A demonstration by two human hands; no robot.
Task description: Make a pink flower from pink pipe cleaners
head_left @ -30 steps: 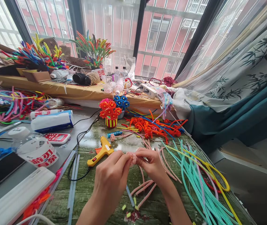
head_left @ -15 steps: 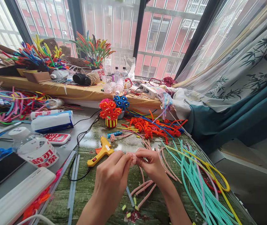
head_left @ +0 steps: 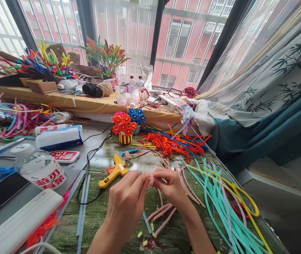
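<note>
A small curled pink pipe-cleaner piece [head_left: 148,179] is held between both hands above the green table [head_left: 100,218]. My left hand [head_left: 126,197] pinches it from the left, its back towards the camera. From the right, my right hand [head_left: 170,185] grips it between thumb and fingers. Loose pink pipe cleaners [head_left: 163,211] lie below and behind the hands. Just left of my left hand rests a yellow glue gun [head_left: 115,172]. Beyond it are a small pink curl [head_left: 127,155] and a blue tube [head_left: 129,151].
Red flowers in a striped pot [head_left: 125,138] stand at the back beside blue flowers [head_left: 137,115]. Orange pieces [head_left: 166,143] lie behind, teal pipe cleaners [head_left: 219,204] on the right. A bottle [head_left: 41,167], power bank [head_left: 20,222] and black cable [head_left: 88,158] are on the left.
</note>
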